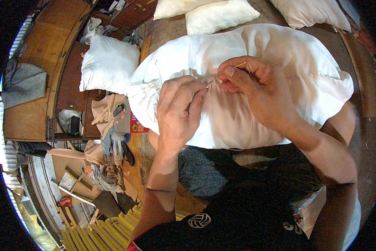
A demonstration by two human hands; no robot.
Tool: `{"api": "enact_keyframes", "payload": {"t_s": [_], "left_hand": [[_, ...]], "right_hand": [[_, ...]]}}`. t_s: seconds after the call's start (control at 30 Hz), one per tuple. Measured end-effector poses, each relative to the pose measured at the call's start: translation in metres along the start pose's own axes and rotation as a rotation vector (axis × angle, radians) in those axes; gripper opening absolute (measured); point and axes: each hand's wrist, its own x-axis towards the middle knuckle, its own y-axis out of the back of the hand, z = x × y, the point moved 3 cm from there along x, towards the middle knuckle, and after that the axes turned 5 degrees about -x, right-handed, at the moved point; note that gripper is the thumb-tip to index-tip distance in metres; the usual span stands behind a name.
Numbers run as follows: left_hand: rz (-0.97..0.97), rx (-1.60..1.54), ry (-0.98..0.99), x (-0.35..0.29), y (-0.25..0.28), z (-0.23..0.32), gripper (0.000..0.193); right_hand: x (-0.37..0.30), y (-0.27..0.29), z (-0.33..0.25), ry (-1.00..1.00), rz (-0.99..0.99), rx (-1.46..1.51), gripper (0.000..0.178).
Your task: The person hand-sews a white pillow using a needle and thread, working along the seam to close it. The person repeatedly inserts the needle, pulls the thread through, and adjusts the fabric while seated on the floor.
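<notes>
A large white pillow with shiny, gathered cloth lies across my lap. A puckered seam runs along its middle. My left hand is closed, thumb and fingers pinching the cloth at the seam. Just to the right, my right hand is raised a little above the seam with its fingertips pressed together. A thin, pale thread shows between and over its fingers. Whether those fingertips also hold a needle is too small to make out.
White pillows lie beyond my lap, another at the far right. One more pillow leans by the wooden cabinet at left. Cloth and clutter cover the floor there. Yellow slats are at lower left.
</notes>
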Motion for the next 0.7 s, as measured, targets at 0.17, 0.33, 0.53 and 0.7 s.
{"api": "enact_keyframes", "payload": {"t_s": [0.17,0.33,0.53,0.7], "left_hand": [[-0.009,-0.066,0.022,0.0001,0.0013,-0.0014,0.015],[-0.005,-0.092,0.029,0.0004,0.0033,-0.0003,0.016],[0.016,-0.104,0.082,0.0006,0.0035,-0.0001,0.016],[0.012,-0.089,0.085,0.0015,0.0036,0.0013,0.016]], "right_hand": [[-0.0012,0.0001,0.0007,0.025,-0.036,0.041,0.024],[-0.002,-0.0015,0.0008,0.049,-0.079,0.018,0.026],[0.0017,0.0,0.0021,-0.028,-0.067,0.053,0.024],[0.0023,-0.0005,-0.0016,-0.074,-0.037,0.06,0.022]]}}
